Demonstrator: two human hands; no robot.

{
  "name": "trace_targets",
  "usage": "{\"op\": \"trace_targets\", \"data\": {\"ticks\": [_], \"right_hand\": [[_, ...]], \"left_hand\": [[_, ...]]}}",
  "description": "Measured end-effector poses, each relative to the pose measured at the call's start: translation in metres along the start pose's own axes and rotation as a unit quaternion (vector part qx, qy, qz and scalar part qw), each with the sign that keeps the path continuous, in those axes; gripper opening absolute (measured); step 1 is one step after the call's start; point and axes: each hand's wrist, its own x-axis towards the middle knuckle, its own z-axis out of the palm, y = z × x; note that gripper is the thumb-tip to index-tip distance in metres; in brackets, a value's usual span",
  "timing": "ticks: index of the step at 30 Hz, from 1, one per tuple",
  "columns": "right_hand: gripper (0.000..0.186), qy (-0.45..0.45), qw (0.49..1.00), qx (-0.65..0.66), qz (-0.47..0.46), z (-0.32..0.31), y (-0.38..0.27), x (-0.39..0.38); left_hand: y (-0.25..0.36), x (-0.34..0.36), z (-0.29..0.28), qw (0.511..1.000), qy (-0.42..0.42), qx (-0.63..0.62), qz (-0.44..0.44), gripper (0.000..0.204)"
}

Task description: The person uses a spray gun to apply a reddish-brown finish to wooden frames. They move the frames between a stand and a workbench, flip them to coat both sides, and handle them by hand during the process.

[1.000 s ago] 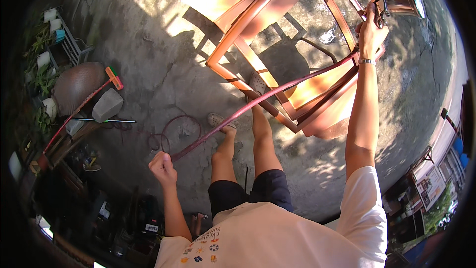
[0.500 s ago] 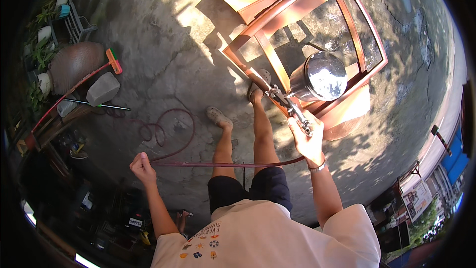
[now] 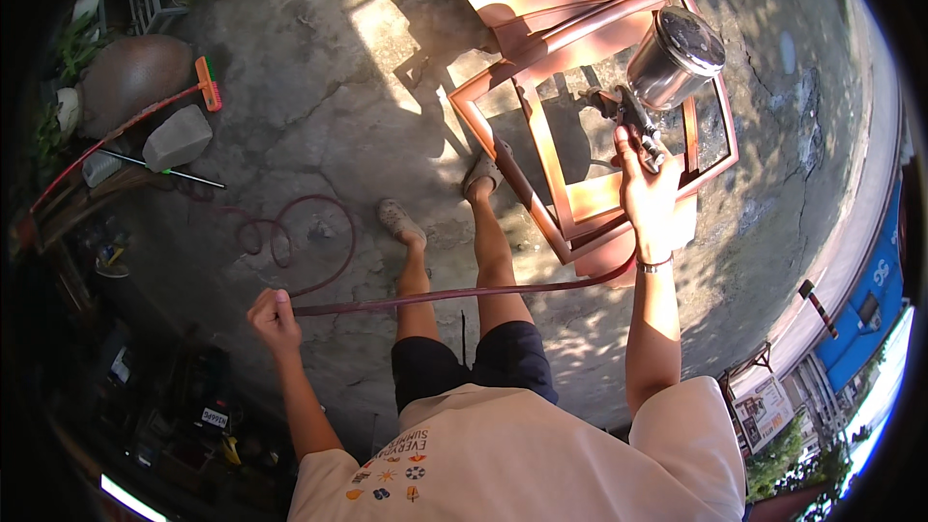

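Left grip (image 3: pixel 274 322) is fisted (thumb (image 3: pixel 282 299) showing); right grip (image 3: pixel 646 184) is curled, its arm (image 3: pixel 654 329) stretched farther forward.

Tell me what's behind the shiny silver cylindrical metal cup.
A reddish-brown rectangular frame and grey concrete ground show behind the cup, past its edges; what it covers is hidden.

"What do you count?"
"You have one left hand (image 3: pixel 275 319), one right hand (image 3: pixel 650 195), one spray gun (image 3: pixel 638 121), one metal cup (image 3: pixel 667 70), one hose (image 3: pixel 464 296)."
"And elsewhere?"
"You have two clogs (image 3: pixel 394 218) (image 3: pixel 482 174), one concrete block (image 3: pixel 178 138), one long-handled brush (image 3: pixel 207 87)."
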Motion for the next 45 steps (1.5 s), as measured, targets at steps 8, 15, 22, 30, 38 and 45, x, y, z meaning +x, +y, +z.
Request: {"op": "trace_targets", "data": {"ticks": [8, 15, 22, 30, 38, 45], "right_hand": [[0.045, 0.163, 0.983, -0.079, 0.006, -0.079, 0.035, 0.163], [0.048, 0.299, 0.953, -0.053, -0.020, -0.141, 0.061, 0.245], [0.038, 0.354, 0.933, 0.067, 0.005, -0.129, 0.102, 0.189], [0.019, 0.102, 0.973, 0.201, 0.057, -0.015, 0.107, -0.010], [0.014, -0.015, 0.984, 0.169, 0.055, 0.028, 0.028, -0.167], [0.020, 0.302, 0.917, 0.193, 0.178, 0.115, -0.022, -0.253]], "left_hand": [[0.050, 0.026, 0.057, 0.998, -0.013, -0.041, 0.043, 0.050], [0.082, 0.045, 0.095, 0.994, -0.057, -0.066, 0.061, 0.050], [0.063, 0.053, 0.082, 0.997, -0.051, -0.047, 0.028, 0.047], [-0.006, 0.069, 0.027, 0.997, -0.065, 0.040, 0.005, 0.044], [-0.082, 0.137, -0.034, 0.988, -0.124, 0.079, 0.043, 0.044], [-0.110, 0.309, -0.039, 0.964, -0.172, 0.047, 0.196, 0.045]]}}
